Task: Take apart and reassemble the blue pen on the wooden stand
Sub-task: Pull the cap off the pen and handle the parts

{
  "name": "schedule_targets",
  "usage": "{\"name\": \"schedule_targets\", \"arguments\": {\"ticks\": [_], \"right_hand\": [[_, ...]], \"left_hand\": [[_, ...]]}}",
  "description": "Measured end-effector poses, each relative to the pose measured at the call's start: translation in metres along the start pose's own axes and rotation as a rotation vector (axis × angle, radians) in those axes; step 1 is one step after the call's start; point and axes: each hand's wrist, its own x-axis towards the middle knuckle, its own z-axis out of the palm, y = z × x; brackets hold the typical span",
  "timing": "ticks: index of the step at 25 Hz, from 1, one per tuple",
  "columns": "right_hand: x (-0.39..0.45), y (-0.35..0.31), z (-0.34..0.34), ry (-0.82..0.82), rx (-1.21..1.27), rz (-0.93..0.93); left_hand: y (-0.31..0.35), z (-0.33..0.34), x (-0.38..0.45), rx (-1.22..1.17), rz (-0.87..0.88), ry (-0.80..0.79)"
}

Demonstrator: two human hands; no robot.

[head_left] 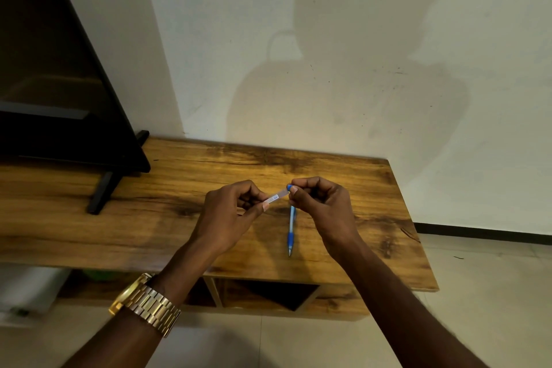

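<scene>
both hands up over the wooden stand, sharing one part. left hand pinches the near-left end of the clear pen barrel, right hand pinches the blue end cap at the far-right end. both grips clenched on the piece, fingers curled. barrel's long axis runs from left grip up and rightward into right grip, short bare span between them. front half of the blue pen lies on the surface just below the right grip, axis pointing toward the person, metal tip nearest. right hand is nearer to it. judgement: cap being pulled or pushed along the barrel axis; cannot tell which.
</scene>
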Motion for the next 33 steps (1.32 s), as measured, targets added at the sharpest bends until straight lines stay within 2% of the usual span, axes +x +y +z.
{"name": "schedule_targets", "arguments": {"ticks": [11, 14, 16, 20, 25, 27, 30, 32, 33], "right_hand": [[0.0, -0.002, -0.005, -0.02, -0.005, 0.027], [0.003, -0.002, -0.008, -0.035, -0.205, -0.033], [0.006, -0.004, -0.015, -0.104, -0.395, -0.074], [0.006, -0.01, -0.033, -0.305, -0.525, -0.048], [0.001, -0.01, -0.035, -0.335, -0.404, -0.03], [0.0, -0.009, -0.028, -0.28, -0.328, -0.022], [0.005, -0.008, -0.021, 0.007, -0.285, -0.023], [0.01, -0.003, -0.024, 0.154, -0.509, -0.069], [0.011, 0.003, -0.026, 0.152, -0.66, -0.084]], "left_hand": [[-0.004, 0.003, 0.0, -0.056, -0.023, -0.033], [-0.004, 0.003, 0.0, -0.051, -0.032, -0.027], [-0.005, 0.001, 0.001, -0.018, -0.031, -0.022], [-0.005, -0.003, 0.0, 0.053, 0.011, -0.103], [-0.003, -0.005, -0.001, 0.088, 0.012, -0.141], [-0.001, -0.007, 0.0, 0.089, -0.028, -0.129], [-0.003, -0.005, 0.003, 0.021, -0.155, 0.005], [-0.011, -0.004, 0.005, 0.01, -0.234, 0.112], [-0.016, -0.004, 0.006, 0.022, -0.256, 0.135]]}}
